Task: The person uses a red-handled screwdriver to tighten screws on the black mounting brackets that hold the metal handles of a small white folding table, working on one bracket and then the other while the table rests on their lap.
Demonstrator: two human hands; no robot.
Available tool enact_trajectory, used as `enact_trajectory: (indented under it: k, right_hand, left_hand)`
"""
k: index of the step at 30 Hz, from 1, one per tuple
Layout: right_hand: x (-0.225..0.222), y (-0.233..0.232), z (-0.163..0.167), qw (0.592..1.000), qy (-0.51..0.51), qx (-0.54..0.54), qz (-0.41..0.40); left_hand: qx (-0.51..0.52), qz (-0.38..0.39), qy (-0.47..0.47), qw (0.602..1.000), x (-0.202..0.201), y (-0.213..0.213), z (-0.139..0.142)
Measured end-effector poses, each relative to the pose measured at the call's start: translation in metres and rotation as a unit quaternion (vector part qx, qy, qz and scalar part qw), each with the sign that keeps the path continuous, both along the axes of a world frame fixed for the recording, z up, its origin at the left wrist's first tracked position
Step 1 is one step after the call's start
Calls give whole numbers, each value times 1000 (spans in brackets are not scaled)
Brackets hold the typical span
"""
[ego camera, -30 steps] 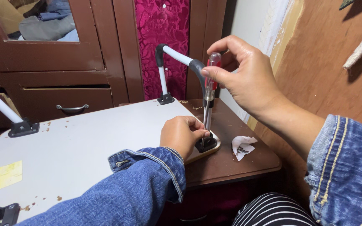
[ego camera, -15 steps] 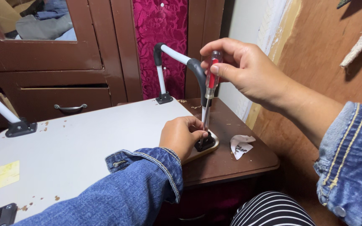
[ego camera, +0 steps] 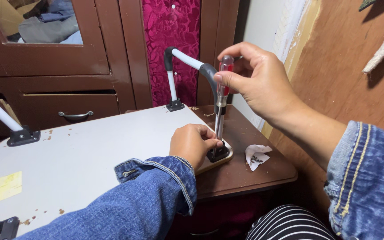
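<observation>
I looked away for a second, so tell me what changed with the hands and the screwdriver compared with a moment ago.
Very little changed. The right hand still grips the red-handled screwdriver upright, its tip on the black bracket; the handle has shifted only slightly. The left hand stays pressed by the bracket at the white board's corner. The crumpled paper lies where it was. Nothing was taken or let go.

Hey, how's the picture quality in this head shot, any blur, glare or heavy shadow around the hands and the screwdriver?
Head view: even, soft indoor light; the right hand and red-handled screwdriver look sharp, no motion blur; the left hand casts only a faint shadow on the pale grey board; mild sheen on the screwdriver's clear handle, no strong glare; the denim sleeve at the edge is slightly soft.
</observation>
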State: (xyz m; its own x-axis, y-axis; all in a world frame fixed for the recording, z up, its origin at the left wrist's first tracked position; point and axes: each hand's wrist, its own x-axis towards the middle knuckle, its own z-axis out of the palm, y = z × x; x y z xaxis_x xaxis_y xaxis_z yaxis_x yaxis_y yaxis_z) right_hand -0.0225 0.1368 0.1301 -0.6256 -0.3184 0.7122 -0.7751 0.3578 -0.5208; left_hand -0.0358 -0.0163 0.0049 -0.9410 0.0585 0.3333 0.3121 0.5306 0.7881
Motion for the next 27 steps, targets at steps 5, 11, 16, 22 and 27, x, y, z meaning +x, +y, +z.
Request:
enact_trajectory:
  k: [5,11,16,22,27]
  right_hand:
    - [-3,0,5,998,-35,26,36]
    - [-5,5,5,996,-45,44,62]
    - [-5,6,3,997,-43,33,58]
    - [1,3,-3,999,29,30,-23]
    - [2,0,-1,997,14,-2,-73]
  left_hand:
    - [11,5,-13,1000,1,0,-1]
    - [6,-15,9,1000,-2,-1,-5]
    - [13,-22,11,1000,-1,-1,-7]
    - [-3,-9,-5,1000,-1,1,-3]
    - [-11,0,-2,1000,0,2,-1]
